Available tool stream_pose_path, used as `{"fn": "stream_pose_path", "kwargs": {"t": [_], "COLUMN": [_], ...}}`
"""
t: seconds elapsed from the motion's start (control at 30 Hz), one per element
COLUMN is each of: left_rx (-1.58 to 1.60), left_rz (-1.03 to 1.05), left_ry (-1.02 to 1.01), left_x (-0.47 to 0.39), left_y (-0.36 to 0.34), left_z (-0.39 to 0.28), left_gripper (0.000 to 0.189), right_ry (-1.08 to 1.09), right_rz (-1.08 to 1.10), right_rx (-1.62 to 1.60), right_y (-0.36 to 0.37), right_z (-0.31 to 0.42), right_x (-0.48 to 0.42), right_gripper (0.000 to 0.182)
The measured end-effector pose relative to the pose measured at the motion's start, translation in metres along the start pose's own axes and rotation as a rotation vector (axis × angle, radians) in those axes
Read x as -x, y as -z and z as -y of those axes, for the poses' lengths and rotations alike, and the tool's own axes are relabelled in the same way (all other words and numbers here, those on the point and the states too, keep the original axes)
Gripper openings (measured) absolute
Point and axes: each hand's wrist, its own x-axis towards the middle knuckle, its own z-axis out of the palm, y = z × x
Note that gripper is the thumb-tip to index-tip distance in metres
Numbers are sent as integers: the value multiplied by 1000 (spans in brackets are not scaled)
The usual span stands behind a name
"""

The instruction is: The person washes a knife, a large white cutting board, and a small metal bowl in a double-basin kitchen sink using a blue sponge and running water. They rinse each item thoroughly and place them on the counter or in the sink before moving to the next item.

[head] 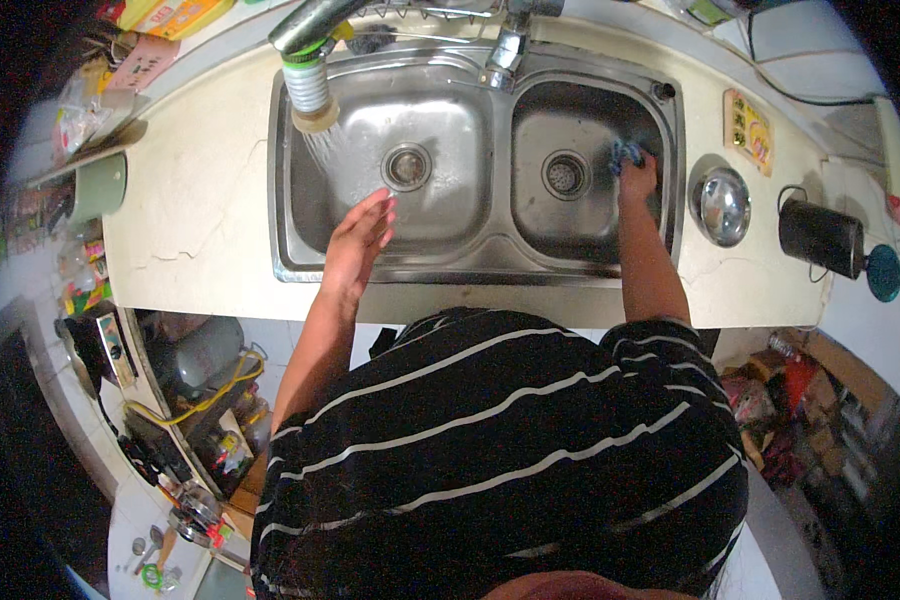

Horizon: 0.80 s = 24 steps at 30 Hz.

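Note:
My left hand (pixel 360 241) hangs over the front of the larger sink basin (pixel 450 217), fingers extended, holding nothing. Water runs from a faucet with a ribbed spray head (pixel 311 94) into that basin, beyond my fingers. In the smaller right basin (pixel 562 120), my right hand (pixel 636 180) holds a bluish scrubber or cloth (pixel 625 154) against the right side wall; its exact kind cannot be told. A second metal faucet (pixel 502 64) stands behind the divider between the basins.
A shiny metal bowl (pixel 722 206) sits on the counter right of the sink, near a yellow packet (pixel 750 131) and a black device (pixel 821 236). A green container (pixel 101 187) is at the left edge. Behind the sink is a wire rack (pixel 427 11).

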Motion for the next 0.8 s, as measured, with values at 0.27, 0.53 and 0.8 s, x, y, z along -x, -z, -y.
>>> {"fn": "stream_pose_path", "kwargs": {"t": [0.27, 0.53, 0.8], "left_rx": [121, 125, 82], "left_rz": [-193, -140, -213], "left_ry": [66, 65, 64], "left_x": [30, 19, 30], "left_y": [20, 17, 12], "left_z": [33, 46, 39], "left_gripper": [30, 29, 32], "right_ry": [190, 724, 160], "right_rz": [351, 1257, 770], "right_rx": [247, 431, 920], "right_y": [-131, -41, 16], "right_z": [31, 15, 1], "right_x": [22, 66, 27], "right_gripper": [41, 49, 57]}}
